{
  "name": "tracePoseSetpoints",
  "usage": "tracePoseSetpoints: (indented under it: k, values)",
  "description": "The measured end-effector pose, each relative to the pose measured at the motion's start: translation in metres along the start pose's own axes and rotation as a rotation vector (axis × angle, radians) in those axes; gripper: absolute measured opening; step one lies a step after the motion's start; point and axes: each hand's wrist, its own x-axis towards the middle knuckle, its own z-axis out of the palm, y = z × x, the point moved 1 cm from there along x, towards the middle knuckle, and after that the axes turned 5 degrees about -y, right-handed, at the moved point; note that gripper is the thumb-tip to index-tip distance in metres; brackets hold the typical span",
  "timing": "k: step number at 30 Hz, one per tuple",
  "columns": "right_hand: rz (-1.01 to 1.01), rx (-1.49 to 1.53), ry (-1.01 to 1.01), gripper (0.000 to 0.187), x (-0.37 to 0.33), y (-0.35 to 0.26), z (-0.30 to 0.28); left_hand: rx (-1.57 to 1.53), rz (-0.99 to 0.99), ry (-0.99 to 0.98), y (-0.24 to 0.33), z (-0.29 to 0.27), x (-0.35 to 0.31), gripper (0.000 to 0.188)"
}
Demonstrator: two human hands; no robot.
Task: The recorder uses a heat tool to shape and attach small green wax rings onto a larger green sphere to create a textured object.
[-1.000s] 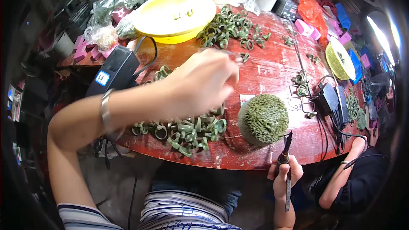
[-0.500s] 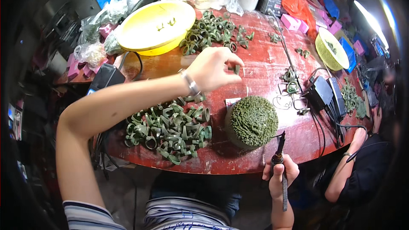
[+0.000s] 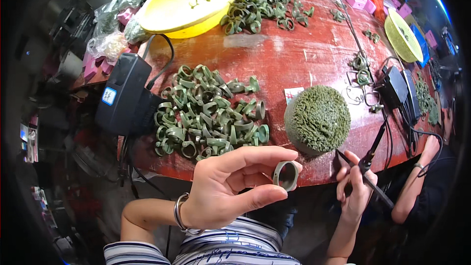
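Note:
Between the thumb and forefinger of my left hand (image 3: 230,186) is a green ring (image 3: 285,176), held up near the table's front edge. My right hand (image 3: 355,186) grips a black pen-shaped tool (image 3: 372,151), like a soldering iron, slanting up. A thin dark stick-like tool (image 3: 378,191) with a pointed end also lies across its fingers. Beyond both hands stands a round block topped with crumbly green material (image 3: 319,118). A heap of similar green rings (image 3: 208,113) lies left of the block, past my left hand.
A yellow basin (image 3: 189,5) with a few ring pieces stands at the far left, beside another ring pile (image 3: 262,7). Black adapters (image 3: 125,93) and cords sit at both sides. A yellow-green basket (image 3: 403,37) is at far right. Another person's arm (image 3: 417,176) is at right.
My left hand has come back from near the far pile to the front edge, bringing the ring. My right hand has shifted right, and its tools now lie at different angles.

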Motion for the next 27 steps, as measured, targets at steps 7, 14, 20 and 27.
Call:
tracePoseSetpoints:
  k: [7,14,20,27]
  values:
    - [-0.273,-0.03,0.141,0.044,-0.021,-0.006,0.015,-0.086,-0.103,-0.058,-0.018,0.004,-0.004,0.045]
    - [-0.167,-0.029,0.046,0.039,-0.04,-0.028,0.05,-0.157,-0.136,-0.068,-0.031,0.011,-0.006,0.047]
    - [-0.168,0.061,-0.167,0.026,-0.045,-0.035,0.056,-0.037,-0.04,-0.07,-0.036,0.009,-0.005,0.043]
    - [-0.242,0.068,-0.163,0.019,-0.047,-0.022,0.068,0.172,0.02,-0.072,-0.037,0.003,-0.011,0.045]
